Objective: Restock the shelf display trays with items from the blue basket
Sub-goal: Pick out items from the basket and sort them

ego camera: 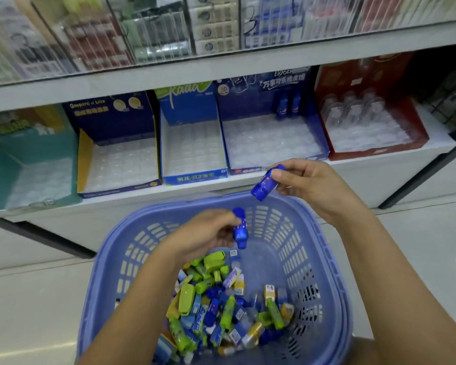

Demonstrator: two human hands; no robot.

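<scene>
Head view, hazards: both blue bottle-shaped items are held at the fingertips only. A slip would drop one back into the mixed stock in the blue basket (327, 233) at 6 o'clock, or onto the floor. Misfiling is possible, since several trays stand side by side. The likely match is the dark-blue tray (271, 138), at 12 o'clock from the basket, with two standing bottles (288, 105) at its back.

Grip: left hand (208, 233) curls round the first bottle (240, 229) above the basket. Right hand (308, 185), at 2 o'clock from the left hand, pinches the second bottle (267, 183) over the far rim.
</scene>
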